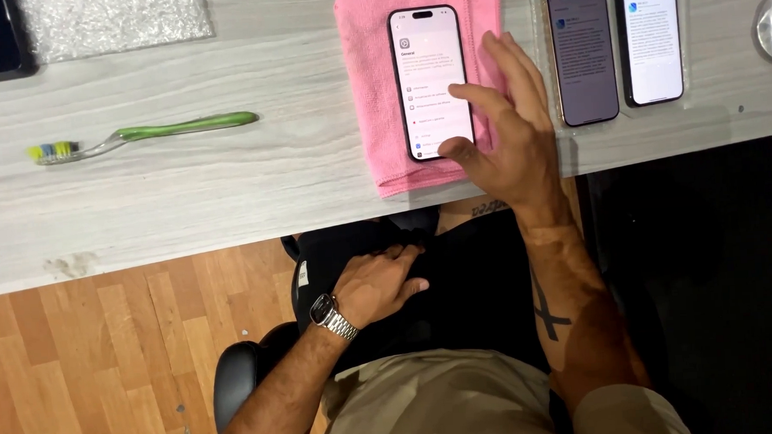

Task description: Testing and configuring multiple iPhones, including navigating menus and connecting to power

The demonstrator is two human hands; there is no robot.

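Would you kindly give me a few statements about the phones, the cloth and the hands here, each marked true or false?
1. The right hand touches the phone lying on the pink cloth. True.
2. The left hand holds the toothbrush. False: it rests on the person's lap, and the toothbrush lies alone on the table.
3. Two more phones lie side by side to the right of the cloth, screens lit. True.
4. The toothbrush handle is red. False: it is green.
5. The left wrist wears a metal watch. True.
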